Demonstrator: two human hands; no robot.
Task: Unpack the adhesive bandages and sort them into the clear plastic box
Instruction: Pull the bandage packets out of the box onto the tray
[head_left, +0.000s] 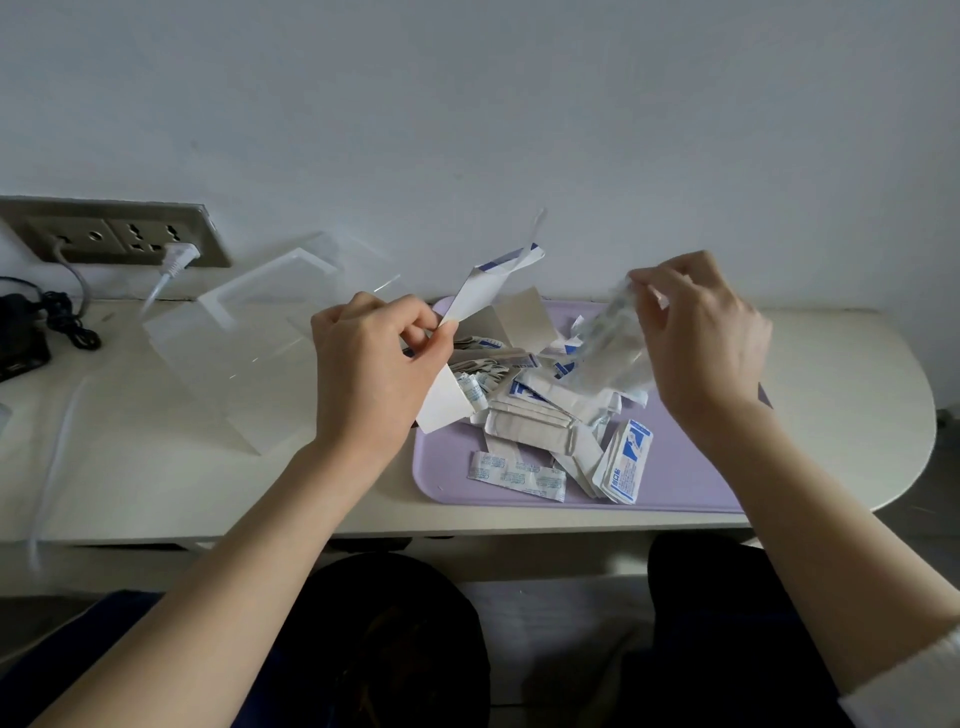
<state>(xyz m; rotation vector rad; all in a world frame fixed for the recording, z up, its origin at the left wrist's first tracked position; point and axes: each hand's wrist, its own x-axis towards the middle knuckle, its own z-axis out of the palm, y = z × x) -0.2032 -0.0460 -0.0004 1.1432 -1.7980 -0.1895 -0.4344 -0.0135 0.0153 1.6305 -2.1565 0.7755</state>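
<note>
My left hand (374, 358) grips an opened white and blue cardboard bandage box (480, 291) above the left end of the purple tray (691, 467). My right hand (701, 338) pinches the top of a clear plastic bag (613, 348) of bandages, blurred, held over the tray. A heap of wrapped adhesive bandages (550, 415) and small white and blue sachets (626, 462) lies on the tray. The clear plastic box (234, 358) stands on the table left of my left hand, its lid (270, 280) raised behind it.
A wall socket strip (114, 234) with a white plug (174, 260) sits at the back left. Black cables and a dark device (26, 332) lie at the far left. The cream table (857, 389) curves round on the right, ending near the tray.
</note>
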